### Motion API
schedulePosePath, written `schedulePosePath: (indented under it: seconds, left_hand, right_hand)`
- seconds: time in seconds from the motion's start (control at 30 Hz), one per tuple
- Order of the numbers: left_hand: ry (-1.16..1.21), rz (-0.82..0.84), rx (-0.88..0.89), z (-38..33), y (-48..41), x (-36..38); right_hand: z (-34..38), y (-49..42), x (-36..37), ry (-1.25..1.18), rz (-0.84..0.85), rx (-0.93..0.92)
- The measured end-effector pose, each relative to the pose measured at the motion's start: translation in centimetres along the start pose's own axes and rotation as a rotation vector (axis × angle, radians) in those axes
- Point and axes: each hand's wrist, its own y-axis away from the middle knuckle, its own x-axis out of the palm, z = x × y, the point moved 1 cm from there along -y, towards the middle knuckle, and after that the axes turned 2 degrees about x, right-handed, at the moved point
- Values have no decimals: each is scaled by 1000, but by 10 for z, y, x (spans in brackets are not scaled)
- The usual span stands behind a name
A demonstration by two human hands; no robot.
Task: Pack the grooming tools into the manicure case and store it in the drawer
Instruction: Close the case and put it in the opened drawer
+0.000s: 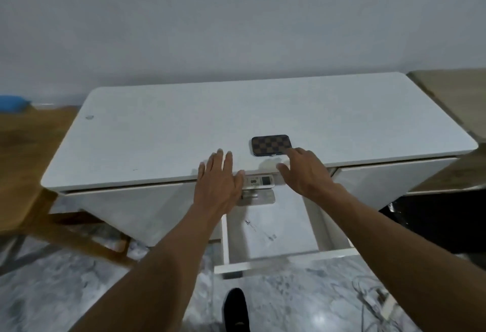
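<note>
Currently, the closed checkered case [271,145] lies on the white table [157,132], above the open drawer [273,229]. Left hand [217,183] and right hand [306,171] hover with fingers spread, gripping nothing.

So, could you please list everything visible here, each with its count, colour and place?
desk: one, white, against the wall
manicure case: one, brown checkered, closed, on the desk near its front edge
drawer: one, white, pulled open under the desk
remote control: one, white, at the back of the drawer
left hand: one, open, at the desk's front edge
right hand: one, open, fingertips by the case
</note>
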Motion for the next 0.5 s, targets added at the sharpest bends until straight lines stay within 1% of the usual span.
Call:
schedulePosePath:
  seconds: [0.2,0.4,0.5]
  left_hand:
    - [1,49,5,11,-41,20]
    - [-61,18,-16,5,-60,43]
    - [-85,14,-30,2,-58,49]
  right_hand:
    - [12,-45,4,9,36,-16]
    - [5,-67,12,81,101,-83]
    - [-3,-74,16,107,100,-142]
